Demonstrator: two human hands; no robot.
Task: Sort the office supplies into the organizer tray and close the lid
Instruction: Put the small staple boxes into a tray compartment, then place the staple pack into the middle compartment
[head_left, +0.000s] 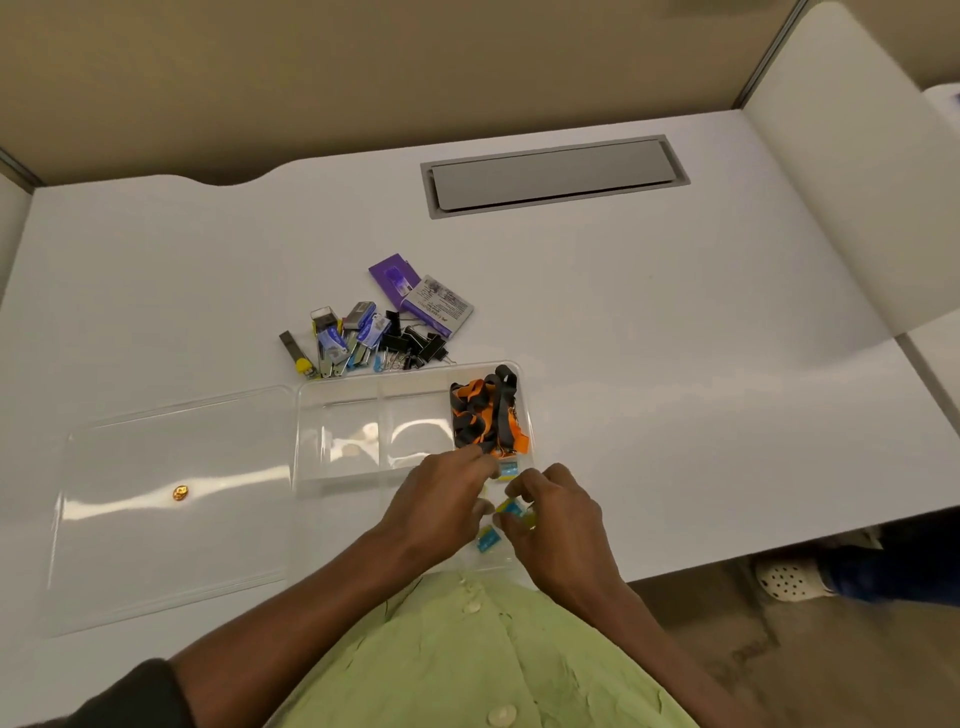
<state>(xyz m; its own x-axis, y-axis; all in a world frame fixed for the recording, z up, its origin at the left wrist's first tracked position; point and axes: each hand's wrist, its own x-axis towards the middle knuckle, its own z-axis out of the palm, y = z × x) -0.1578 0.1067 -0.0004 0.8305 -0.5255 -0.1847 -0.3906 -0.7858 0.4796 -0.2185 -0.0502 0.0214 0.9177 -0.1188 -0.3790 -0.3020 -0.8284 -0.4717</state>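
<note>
Right hand (558, 525) pinching small blue-and-yellow packet (511, 508) over near-right compartment of clear plastic organizer tray (337, 400). Left hand (447, 499) alongside, fingers curled, grip unclear. Orange-black lanyard bundle (485, 413) just beyond.

The left hand (447, 493) and right hand (558, 519) cover the tray's (343, 387) near right compartments. The small blue packets (488, 540) between them are blurred, so their kind is unclear. Print on the card (441, 304) is too small to read.
</note>
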